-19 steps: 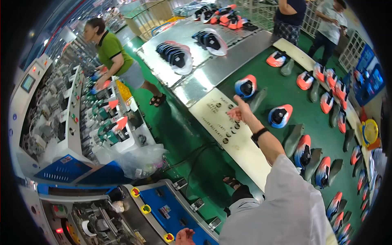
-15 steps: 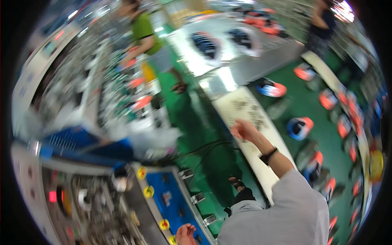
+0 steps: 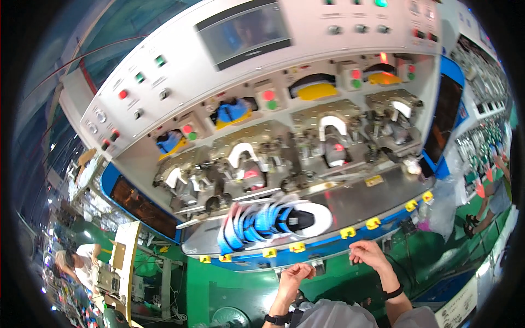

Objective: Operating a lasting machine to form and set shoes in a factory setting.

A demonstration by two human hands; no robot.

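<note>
My left hand (image 3: 295, 276) is in front of the machine's front edge, its fingers curled in and nothing visible in them. To its right my right hand (image 3: 368, 255) hovers with bent fingers slightly apart, holding nothing I can see. Both hands are clear of the machine. Beyond them, a row of blue, white and black shoe uppers (image 3: 264, 225) lies overlapped on the machine's metal ledge (image 3: 355, 201). The nearest upper has a white rim round a dark opening.
A large white machine with a screen (image 3: 244, 31) and knobs spans the view. Its stations hold clamps and white curved pads (image 3: 332, 127); blue uppers (image 3: 232, 111) sit on yellow forms behind. Yellow-ringed buttons (image 3: 348, 233) line the front. Other people (image 3: 86, 261) are at left and far right.
My view has swung left from the aisle and shoe racks to face the machine. My right hand has come back from its outstretched reach, and both hands are now close together in front.
</note>
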